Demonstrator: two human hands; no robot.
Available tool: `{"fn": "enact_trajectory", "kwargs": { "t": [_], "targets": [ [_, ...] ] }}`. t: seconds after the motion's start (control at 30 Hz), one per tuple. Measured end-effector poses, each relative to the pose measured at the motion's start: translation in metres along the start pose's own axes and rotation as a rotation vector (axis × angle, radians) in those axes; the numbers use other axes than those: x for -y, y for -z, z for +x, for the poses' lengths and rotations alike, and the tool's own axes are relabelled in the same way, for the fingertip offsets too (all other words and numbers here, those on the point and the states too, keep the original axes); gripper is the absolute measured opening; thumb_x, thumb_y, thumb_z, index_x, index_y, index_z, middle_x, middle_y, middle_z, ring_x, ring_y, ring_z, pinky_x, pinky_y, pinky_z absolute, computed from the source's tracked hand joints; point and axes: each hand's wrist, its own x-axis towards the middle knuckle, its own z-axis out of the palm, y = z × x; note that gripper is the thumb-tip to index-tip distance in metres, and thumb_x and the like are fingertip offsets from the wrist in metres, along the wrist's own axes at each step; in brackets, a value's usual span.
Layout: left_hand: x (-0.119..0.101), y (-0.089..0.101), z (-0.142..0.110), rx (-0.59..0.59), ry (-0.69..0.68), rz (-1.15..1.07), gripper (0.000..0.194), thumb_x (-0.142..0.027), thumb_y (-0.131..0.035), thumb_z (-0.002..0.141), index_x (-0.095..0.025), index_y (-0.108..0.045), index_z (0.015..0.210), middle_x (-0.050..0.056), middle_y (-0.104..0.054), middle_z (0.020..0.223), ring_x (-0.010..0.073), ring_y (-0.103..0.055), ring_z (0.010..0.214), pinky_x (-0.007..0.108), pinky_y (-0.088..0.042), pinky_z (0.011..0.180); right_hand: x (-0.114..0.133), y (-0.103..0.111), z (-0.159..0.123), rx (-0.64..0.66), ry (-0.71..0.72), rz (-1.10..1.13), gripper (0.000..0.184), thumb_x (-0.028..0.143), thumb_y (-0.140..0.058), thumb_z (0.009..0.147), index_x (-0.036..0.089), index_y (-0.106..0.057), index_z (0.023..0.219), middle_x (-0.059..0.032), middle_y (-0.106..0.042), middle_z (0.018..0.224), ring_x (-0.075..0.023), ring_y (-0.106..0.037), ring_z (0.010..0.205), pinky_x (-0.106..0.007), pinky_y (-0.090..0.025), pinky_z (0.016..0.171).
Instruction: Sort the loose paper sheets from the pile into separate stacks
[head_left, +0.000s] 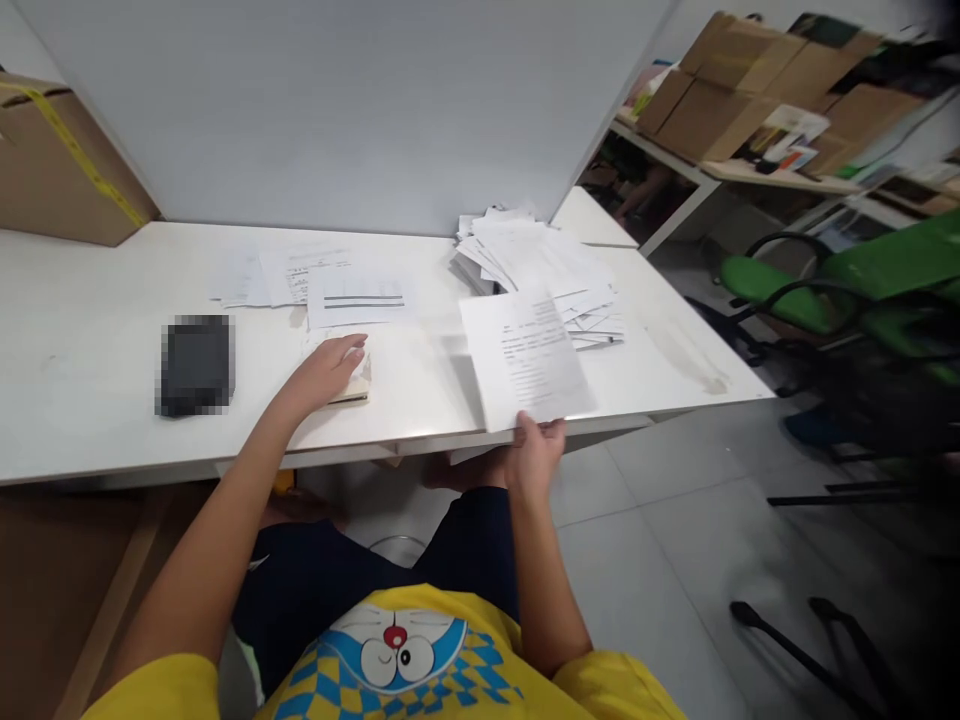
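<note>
"What was the biggest thing there?"

"The white tabletop (90, 290). A brown box (67, 170) stood at its back left corner."

"And next?"

"A messy paper pile (517, 250) near the back edge, toward the right end. Some flat papers (281, 275) lay left of it, overlapping."

"Where was the printed sheet (525, 355)?"

"Up over the front edge, in front of the pile. The right hand (536, 445) pinched its near side, thumb on top."

"What was that dark thing (196, 365)?"

"I couldn't tell, it was too blurry. It sat on the left part, near the front edge."

"And the left hand (330, 370)?"

"It lay loosely spread, palm down, on a small pale thing (351, 397) near the front edge. The hand hid most of that."
</note>
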Motion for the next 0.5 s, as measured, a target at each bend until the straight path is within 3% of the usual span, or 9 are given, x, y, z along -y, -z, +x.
{"fn": "enact_trajectory", "kwargs": {
  "t": [0.2, 0.5],
  "targets": [
    [0.01, -0.005, 0.01, -0.032, -0.036, 0.08, 0.061, -0.056, -0.031, 0.096, -0.02, -0.052, 0.141, 0.007, -0.054, 0.147, 0.0295, -0.046, 0.138, 0.043, -0.036, 0.114, -0.01, -0.019, -0.028, 0.046, -0.104, 0.114, 0.076, 0.027, -0.069, 0.072, 0.021, -0.046, 0.143, -0.0126, -0.056, 0.143, -0.023, -0.058, 0.126, -0.046, -0.043, 0.112],
    [0.014, -0.004, 0.01, -0.027, -0.016, 0.092, 0.064, -0.058, -0.034, 0.094, -0.019, -0.054, 0.14, 0.007, -0.054, 0.147, 0.0308, -0.046, 0.137, 0.044, -0.037, 0.114, -0.006, -0.023, -0.023, 0.03, -0.162, 0.163, 0.074, 0.027, -0.07, 0.073, 0.021, -0.048, 0.143, -0.0121, -0.054, 0.145, -0.0232, -0.059, 0.124, -0.044, -0.046, 0.11]
  ]
}}
